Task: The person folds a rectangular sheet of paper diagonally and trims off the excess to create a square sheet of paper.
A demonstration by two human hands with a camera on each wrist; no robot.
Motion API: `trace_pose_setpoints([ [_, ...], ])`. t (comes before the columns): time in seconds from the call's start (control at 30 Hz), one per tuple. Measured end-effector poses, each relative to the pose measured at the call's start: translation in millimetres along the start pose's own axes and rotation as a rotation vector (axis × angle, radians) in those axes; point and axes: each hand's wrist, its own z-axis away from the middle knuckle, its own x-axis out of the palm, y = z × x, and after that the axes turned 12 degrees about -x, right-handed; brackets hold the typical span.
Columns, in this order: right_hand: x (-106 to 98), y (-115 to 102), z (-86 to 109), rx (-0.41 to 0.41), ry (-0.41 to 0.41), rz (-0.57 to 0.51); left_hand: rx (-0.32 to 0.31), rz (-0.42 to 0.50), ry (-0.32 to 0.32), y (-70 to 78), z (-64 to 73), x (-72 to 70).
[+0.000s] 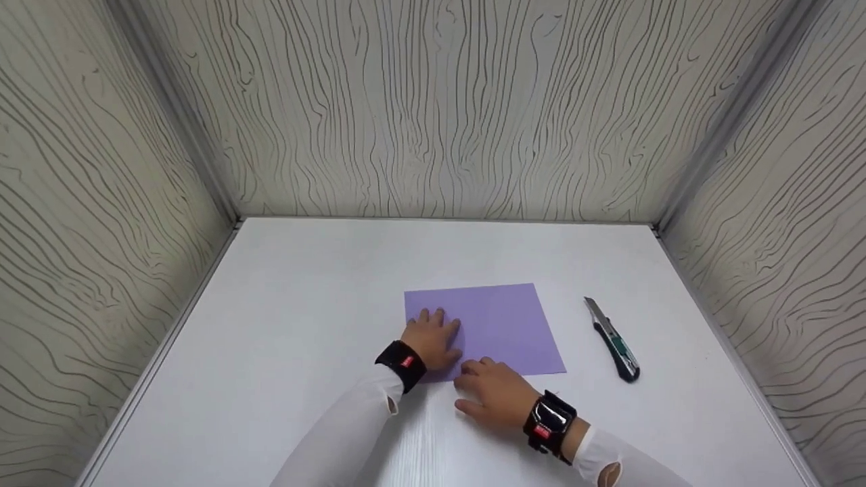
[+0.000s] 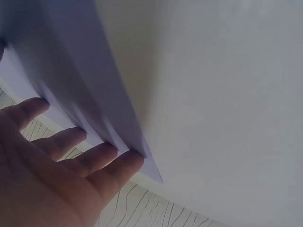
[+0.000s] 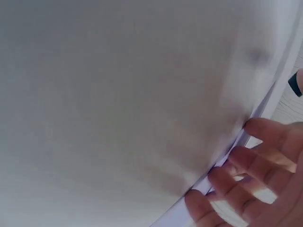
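Note:
A purple sheet of paper [image 1: 507, 325] lies flat on the white table. My left hand [image 1: 431, 341] rests on its left part with the fingers spread. In the left wrist view, the fingertips of that hand [image 2: 61, 175] press on the paper [image 2: 102, 61] near one edge. My right hand [image 1: 500, 396] is at the paper's near edge, with its fingers slightly bent. The right wrist view shows those fingertips [image 3: 218, 175] touching along the edge, and nothing is pinched. To the right of the paper lies a utility knife [image 1: 617, 346] with its blade tip pointing away.
The white table [image 1: 304, 284] is bounded by pale wood-grain panels [image 1: 433, 115] at the back and on both sides. Metal strips run along the table's side edges. A black band with a red tag is on each wrist.

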Motion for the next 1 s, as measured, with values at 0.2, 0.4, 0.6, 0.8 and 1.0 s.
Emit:
trace_pose_setpoints([
  [0.2, -12.8, 33.1, 3.6, 0.083, 0.166, 0.034, 0.054, -0.010, -0.021, -9.3, 6.7, 3.2],
  [0.4, -18.3, 71.0, 14.5, 0.120, 0.029, -0.004, 0.126, 0.015, -0.110, -23.3, 14.5, -11.1],
  [0.6, -8.6, 70.8, 27.2, 0.065, -0.104, -0.073, 0.192, 0.019, -0.153, -42.1, 17.8, -16.2],
  [0.8, 0.8, 50.8, 33.3, 0.021, -0.197, -0.117, 0.205, 0.045, -0.151, -54.6, 14.7, -9.1],
  [1.0, 10.6, 42.8, 36.1, 0.042, -0.196, -0.053, 0.198, 0.021, -0.096, -49.6, 21.8, -3.3],
])
